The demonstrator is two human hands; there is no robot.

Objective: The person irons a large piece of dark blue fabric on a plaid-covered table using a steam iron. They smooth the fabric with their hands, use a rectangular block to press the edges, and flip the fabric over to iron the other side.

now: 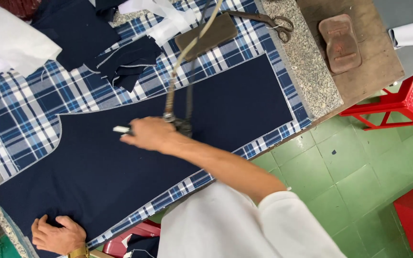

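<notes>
So, nearest the worktop's front edge, the left hand [57, 235] lies flat with fingers spread on the near left end of the big dark navy cut fabric panel [135, 157], pressing it down and holding nothing. A gold-coloured watch band sits at that wrist.

A bit further in, the right hand [150, 134], coming out of a white sleeve [292, 224], is over the middle of the same navy panel. It's closed around the handle of a dark iron [183, 126], which is mostly hidden behind the hand, so I can't tell much about its shape. A small white piece [121, 129] pokes out past the fingertips; can't tell what it is. A tan hose and a dark cable [180, 62] run up together from the iron toward the far edge.

The navy panel lies flat on a blue and white plaid cloth [29, 114] that covers most of the worktop, plaid showing around it.

Further back, a loose pile of smaller navy fabric pieces [120, 59] sits on the plaid, with white cloth scraps [15, 40] at the far left corner. A flat brown block [206, 34] lies near the far edge, dark metal scissors [271, 21] just beside it on the speckled stone worktop [311, 81]. At the far right corner, a reddish-brown moulded iron rest [339, 43] sits on a wooden board [374, 62].

Off the worktop's right end are a red plastic stool [402, 100] and the green tiled floor [350, 177].
</notes>
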